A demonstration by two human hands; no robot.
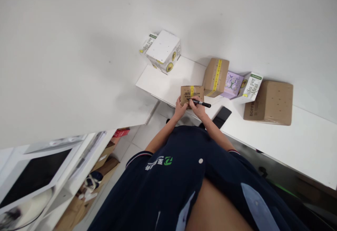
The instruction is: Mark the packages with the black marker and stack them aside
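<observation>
Head view: left hand (180, 109), grip curled partway, holds the left side of a small cardboard box (197, 91) at the desk (310, 139)'s near edge. Right hand (198, 110), grip pinched around a black pen (206, 105), tip at the box's printing. Phone (222, 116) nearby.

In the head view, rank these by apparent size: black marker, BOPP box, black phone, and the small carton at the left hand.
1. BOPP box
2. Small carton
3. Black phone
4. Black marker

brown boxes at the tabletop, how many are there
3: the small box under the pen, the middle box to its right, the large box farthest right. Others may be hidden.
</observation>
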